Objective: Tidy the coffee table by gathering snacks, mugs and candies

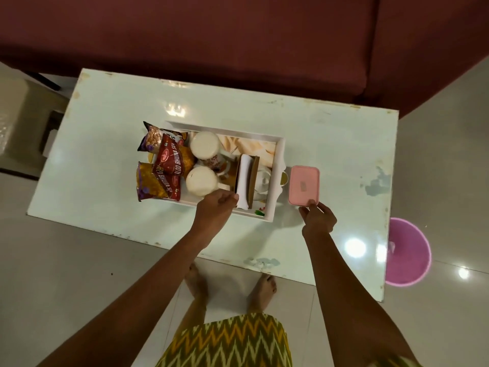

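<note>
A white tray (278,165) stands on the pale coffee table (330,144). Several snack packets (165,165) lie piled at its left end. Two white mugs (205,147) sit beside them, then a wooden tissue holder (247,178) and a small white pot (263,178). Green candy (259,213) lies at the tray's near corner. My left hand (215,210) rests at the tray's near edge, fingers curled against the tissue holder's end. A pink lidded box (303,184) sits on the table just right of the tray, and my right hand (317,218) grips its near edge.
A maroon sofa (238,43) runs along the far side of the table. A pink round bin (407,251) stands on the floor at the table's right end. A beige stool (23,123) is at the left. My bare feet stand at the near edge.
</note>
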